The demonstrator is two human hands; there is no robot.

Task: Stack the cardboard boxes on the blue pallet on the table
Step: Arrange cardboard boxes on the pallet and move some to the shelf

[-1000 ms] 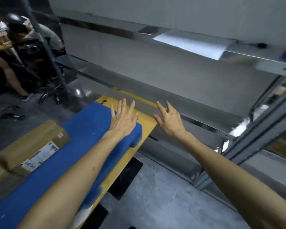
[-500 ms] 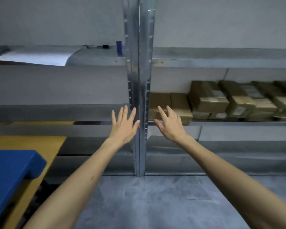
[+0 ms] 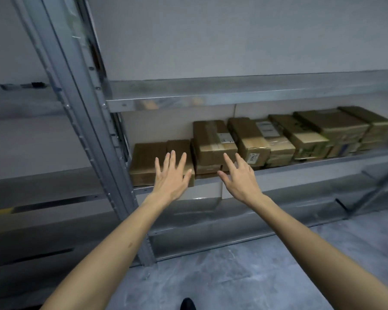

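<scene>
- Location: the cardboard boxes sit in a row on a metal shelf, some stacked two high. The blue pallet and its table are not in view.
- Grip state: the left hand and the right hand are both extended toward the row with fingers straight and spread. Neither holds anything. Contact with a box cannot be confirmed.
- Nearest items: the left hand is in front of a flat box at the left end of the row. The right hand is in front of a taped box that rests on a lower one.
- Handling estimate: the cartons look rigid, sealed and labelled, with matte faces that should give the palms friction. Weight cannot be judged, so assume a moderate load. Taped seams may be smoother than bare board.
- Hold points: place one palm on each opposite side face, low on the carton, with the fingers wrapped under the bottom edge once it clears the shelf lip. Avoid pinching the top flaps.
- Upper clearance: the upper beam overhangs the row. Draw the carton outward before lifting it, especially the taped box, which stands closest to the beam.
- Lateral clearance: the upright post stands just beside the flat box on its left, so pull straight out and do not swing left.
- Neighbouring cartons touch or nearly touch, and pulling one out at an angle may drag the next.
- Open room: the floor in front of the shelf offers space to step back.
</scene>
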